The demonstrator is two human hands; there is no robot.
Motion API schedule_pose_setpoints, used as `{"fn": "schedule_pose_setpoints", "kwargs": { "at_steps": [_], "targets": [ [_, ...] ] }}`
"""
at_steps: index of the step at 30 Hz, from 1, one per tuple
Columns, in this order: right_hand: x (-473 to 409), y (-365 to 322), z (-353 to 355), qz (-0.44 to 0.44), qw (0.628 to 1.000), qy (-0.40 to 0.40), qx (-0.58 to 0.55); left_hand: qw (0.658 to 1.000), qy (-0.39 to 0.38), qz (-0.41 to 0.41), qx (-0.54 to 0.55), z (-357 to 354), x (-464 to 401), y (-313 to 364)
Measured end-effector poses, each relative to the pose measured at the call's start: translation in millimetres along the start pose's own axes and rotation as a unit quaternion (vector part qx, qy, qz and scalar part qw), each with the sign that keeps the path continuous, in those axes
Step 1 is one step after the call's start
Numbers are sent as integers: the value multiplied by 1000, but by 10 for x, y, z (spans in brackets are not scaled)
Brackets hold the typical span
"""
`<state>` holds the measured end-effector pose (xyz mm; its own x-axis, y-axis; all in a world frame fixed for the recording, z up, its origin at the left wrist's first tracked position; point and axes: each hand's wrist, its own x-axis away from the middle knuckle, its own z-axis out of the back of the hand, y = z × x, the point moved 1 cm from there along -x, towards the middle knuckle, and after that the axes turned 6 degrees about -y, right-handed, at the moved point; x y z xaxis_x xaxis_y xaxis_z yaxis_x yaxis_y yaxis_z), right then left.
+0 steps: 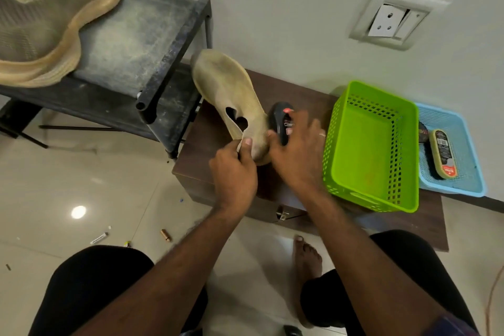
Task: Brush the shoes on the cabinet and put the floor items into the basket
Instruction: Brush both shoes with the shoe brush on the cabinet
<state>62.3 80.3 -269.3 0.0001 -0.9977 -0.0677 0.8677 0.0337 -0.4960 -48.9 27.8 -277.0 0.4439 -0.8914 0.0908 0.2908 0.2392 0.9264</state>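
Head view: left fingers (246,144) pinching beige shoe (229,93), right fingers (293,123) around "Cherry"-labelled brush (281,117).

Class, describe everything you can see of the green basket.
The green basket is bright lime plastic, rectangular, with a solid floor, walls pierced by rows of small square holes and a slot handle in the near rim. It holds nothing, stands upright on the brown cabinet, and a light blue tray sits against its right side.

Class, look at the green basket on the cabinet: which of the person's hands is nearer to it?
Right. The right hand, gripping a black brush, sits just beside the green basket; the left hand, pinching the beige shoe, is farther away.
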Motion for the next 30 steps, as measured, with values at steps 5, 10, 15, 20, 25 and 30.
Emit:
{"fn": "schedule_pose_setpoints", "kwargs": {
  "at_steps": [5, 10, 15, 20, 25, 30],
  "targets": [
    [142, 0, 189, 35, 995, 15, -93, 999, 13, -14, -32, 64, -42, 6],
    [431, -112, 29, 68, 995, -37, -60, 998, -18, -27, -48, 26, -56, 25],
    [216, -197, -72, 35, 999, -21, -32, 995, -38, -62, -65, 80, -146, -43],
    [13, -179, -70, -2, 998, -24, -51, 987, -77, -107, -89, 115, -201, -82],
    [-264, 133, -5, -89, 991, -20, -93, 979, -120, -120, -115, 206, -89, -157],
    [-63, 140, 81, -37, 991, -15, -127, 982, -112, -41, -149, 365, -158, 1]
  ]
}}
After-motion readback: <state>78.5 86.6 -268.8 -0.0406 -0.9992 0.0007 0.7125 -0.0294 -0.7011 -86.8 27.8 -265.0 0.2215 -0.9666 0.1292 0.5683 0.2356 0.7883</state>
